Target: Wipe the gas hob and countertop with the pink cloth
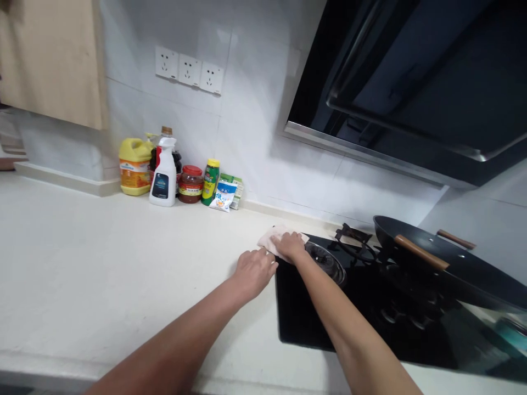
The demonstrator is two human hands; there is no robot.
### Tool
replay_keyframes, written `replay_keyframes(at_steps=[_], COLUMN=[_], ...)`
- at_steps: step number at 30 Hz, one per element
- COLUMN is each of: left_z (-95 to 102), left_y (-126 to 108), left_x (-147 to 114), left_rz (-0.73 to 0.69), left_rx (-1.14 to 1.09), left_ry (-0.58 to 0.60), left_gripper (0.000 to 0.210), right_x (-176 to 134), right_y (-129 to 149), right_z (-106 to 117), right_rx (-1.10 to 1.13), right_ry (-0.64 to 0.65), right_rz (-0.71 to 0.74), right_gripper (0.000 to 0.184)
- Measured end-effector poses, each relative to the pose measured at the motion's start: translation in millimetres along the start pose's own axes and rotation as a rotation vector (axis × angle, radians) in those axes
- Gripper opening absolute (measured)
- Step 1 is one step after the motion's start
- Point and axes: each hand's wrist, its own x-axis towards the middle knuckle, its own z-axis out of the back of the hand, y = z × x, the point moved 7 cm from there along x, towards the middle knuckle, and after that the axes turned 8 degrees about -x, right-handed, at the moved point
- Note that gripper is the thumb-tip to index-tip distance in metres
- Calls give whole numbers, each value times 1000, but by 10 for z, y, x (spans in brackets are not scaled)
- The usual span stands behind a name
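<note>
My right hand (pixel 291 246) presses a pale cloth (pixel 268 237) onto the far left corner of a black glass gas stove (pixel 302 307). Part of the cloth sticks out past the fingers, over the counter side. Beside it, my left hand (pixel 256 273) is closed, with its curled fingertips at the stove's left edge. Whatever those fingers may grip is hidden. Just right of my right hand lies the round left burner (pixel 325 262), with no pan support on it.
A black wok (pixel 461 263) with wooden handles rests over the right burner; a pan support (pixel 356 241) sits behind. On the white counter (pixel 123 274), along the wall, stand a yellow jug (pixel 135 167), a spray bottle (pixel 163 175), a red-lidded jar (pixel 191 185) and seasoning packs. A range hood (pixel 395 137) overhangs.
</note>
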Motion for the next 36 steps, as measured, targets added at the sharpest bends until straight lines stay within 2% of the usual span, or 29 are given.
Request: replay_keyframes(at_steps=[2, 4, 9, 13, 17, 21, 26, 29, 36], left_z=[4, -11, -33, -27, -50, -93, -138, -147, -132], left_y=[17, 24, 64, 97, 125, 142, 155, 150, 49], left_x=[10, 12, 31, 54, 50, 41, 43, 38, -5], left_rz=[2, -6, 10, 27, 51, 50, 35, 42, -4], left_rx=[-7, -8, -8, -5, -47, -75, -97, -108, -135], left_ry=[10, 28, 50, 60, 76, 77, 85, 109, 105], left_gripper=[31, 31, 33, 34, 32, 31, 33, 32, 33], right_x=[-60, -119, -372, -744, -1156, -1471, -1812, -2034, -2513], right_y=[4, 6, 31, 11, -179, -493, -823, -1007, -1331], right_z=[-36, -39, -7, 30, 102, 108, 60, 26, -32], right_rx=[7, 17, 29, 82, 194, 251, 187, 114, -83], right_ry=[-38, -65, -117, -173, -201, -177, -238, -275, -325], right_rz=[-42, -25, 112, 233, 338, 365, 355, 303, 164], right_gripper=[83, 82, 64, 48, 37, 39, 42, 38, 42])
